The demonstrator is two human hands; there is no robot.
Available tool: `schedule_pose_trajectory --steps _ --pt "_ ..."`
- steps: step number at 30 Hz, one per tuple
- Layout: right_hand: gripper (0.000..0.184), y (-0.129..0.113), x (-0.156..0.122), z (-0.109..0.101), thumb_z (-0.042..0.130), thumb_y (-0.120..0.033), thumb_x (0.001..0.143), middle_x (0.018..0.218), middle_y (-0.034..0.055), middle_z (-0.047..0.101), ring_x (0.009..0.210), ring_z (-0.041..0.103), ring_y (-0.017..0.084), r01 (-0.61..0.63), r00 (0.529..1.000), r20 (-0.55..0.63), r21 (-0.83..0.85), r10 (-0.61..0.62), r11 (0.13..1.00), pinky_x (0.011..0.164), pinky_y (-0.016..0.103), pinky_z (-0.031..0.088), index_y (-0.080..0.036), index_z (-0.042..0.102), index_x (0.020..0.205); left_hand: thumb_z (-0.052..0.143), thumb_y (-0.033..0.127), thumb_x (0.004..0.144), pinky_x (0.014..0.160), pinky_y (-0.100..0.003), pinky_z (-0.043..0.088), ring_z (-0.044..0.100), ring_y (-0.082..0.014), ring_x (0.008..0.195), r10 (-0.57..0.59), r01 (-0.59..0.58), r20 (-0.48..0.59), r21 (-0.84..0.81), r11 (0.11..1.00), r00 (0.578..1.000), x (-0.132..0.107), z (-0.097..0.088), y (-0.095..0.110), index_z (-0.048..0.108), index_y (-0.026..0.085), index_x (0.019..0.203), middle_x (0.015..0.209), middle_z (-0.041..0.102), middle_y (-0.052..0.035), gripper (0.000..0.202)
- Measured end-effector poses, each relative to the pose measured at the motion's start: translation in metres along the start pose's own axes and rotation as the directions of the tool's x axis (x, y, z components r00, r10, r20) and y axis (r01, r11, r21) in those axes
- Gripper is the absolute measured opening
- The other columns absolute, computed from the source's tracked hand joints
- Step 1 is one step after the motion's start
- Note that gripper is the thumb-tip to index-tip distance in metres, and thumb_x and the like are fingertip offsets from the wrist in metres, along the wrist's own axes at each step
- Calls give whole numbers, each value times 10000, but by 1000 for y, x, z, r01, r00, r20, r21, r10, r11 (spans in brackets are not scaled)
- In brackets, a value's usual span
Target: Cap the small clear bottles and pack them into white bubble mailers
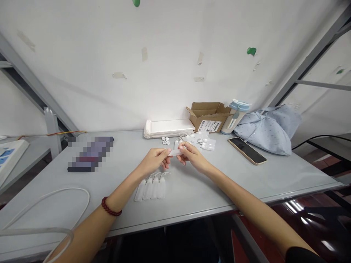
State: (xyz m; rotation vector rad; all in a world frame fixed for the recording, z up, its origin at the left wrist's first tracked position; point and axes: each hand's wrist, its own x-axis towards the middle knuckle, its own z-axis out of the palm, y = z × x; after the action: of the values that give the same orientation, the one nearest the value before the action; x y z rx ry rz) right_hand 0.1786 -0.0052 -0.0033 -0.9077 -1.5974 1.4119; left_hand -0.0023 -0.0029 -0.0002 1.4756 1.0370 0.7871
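Above the middle of the grey table, my left hand [155, 160] and my right hand [192, 156] pinch opposite ends of a small translucent white plastic container [174, 152], held about level. My fingertips hide both of its ends. Nearer to me, several similar flat containers with white strings [151, 189] lie side by side in a row. Behind my right hand is a loose pile of more such containers [208, 145]. A few small white caps [165, 140] sit on the table just beyond my hands.
A stack of white trays or boxes [170, 128] and an open cardboard box [210, 117] stand by the wall. To the right are a blue-lidded cup [236, 115], a phone [247, 150] and a light-blue cloth bag [268, 131]. A white cable [79, 190] loops at the left.
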Motion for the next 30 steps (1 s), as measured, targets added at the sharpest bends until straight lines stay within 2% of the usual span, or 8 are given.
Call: schedule_pose_trajectory --steps 3,6,9,13,18,20,25,30 --pt "273 3 -1 0 489 -470 835 677 -27 552 520 461 93 78 996 -23 -178 -83 981 521 240 368 -213 414 886 511 536 800 440 -237 444 522 -100 436 -41 41 1 -22 999 999 1 0 -3 566 131 644 534 518 11 438" --pt "234 5 -3 1 562 -394 807 845 28 590 662 511 121 203 970 -34 -437 -241 876 582 251 387 -198 495 916 515 538 796 421 -224 413 485 -85 405 -47 47 -5 -50 998 999 0 1 -2 540 139 609 496 467 35 442" --pt "213 4 -4 0 532 -376 834 794 33 602 671 514 135 235 959 -8 -539 -283 809 590 255 385 -178 563 904 543 508 787 453 -222 422 492 -86 436 5 -5 31 -22 1000 1000 -3 1 1 513 149 592 508 480 35 409" --pt "268 3 -4 -3 507 -403 847 636 5 558 574 478 117 186 972 -20 -544 -235 818 536 239 356 -157 612 834 605 425 765 552 -244 469 560 -111 518 106 -109 41 74 991 994 -6 0 4 578 145 718 566 563 17 285" --pt "266 5 -4 -2 506 -408 846 664 2 558 565 475 110 206 961 -60 -494 -270 845 549 241 379 -169 607 905 639 418 740 655 -275 499 594 -129 622 155 -153 -15 79 985 988 -4 0 4 606 140 779 685 607 -12 282" --pt "257 5 -4 -2 509 -393 846 719 18 585 606 507 123 224 952 -75 -490 -297 842 575 252 402 -179 602 953 606 455 761 650 -274 504 589 -123 626 137 -136 -5 52 989 991 -3 0 3 603 138 762 711 593 -15 317" --pt "238 2 -5 -3 517 -363 843 889 60 635 723 551 155 268 938 -62 -493 -341 828 613 274 422 -208 621 992 486 544 815 516 -272 489 563 -124 532 10 4 136 -103 995 991 -4 2 0 587 133 793 634 534 -3 424" --pt "251 -1 -5 -5 545 -383 821 780 36 631 635 501 132 226 957 -70 -433 -282 873 573 259 377 -186 649 935 503 505 818 570 -264 480 555 -118 541 83 -82 131 -16 997 988 -6 1 2 585 138 718 623 539 -3 389"
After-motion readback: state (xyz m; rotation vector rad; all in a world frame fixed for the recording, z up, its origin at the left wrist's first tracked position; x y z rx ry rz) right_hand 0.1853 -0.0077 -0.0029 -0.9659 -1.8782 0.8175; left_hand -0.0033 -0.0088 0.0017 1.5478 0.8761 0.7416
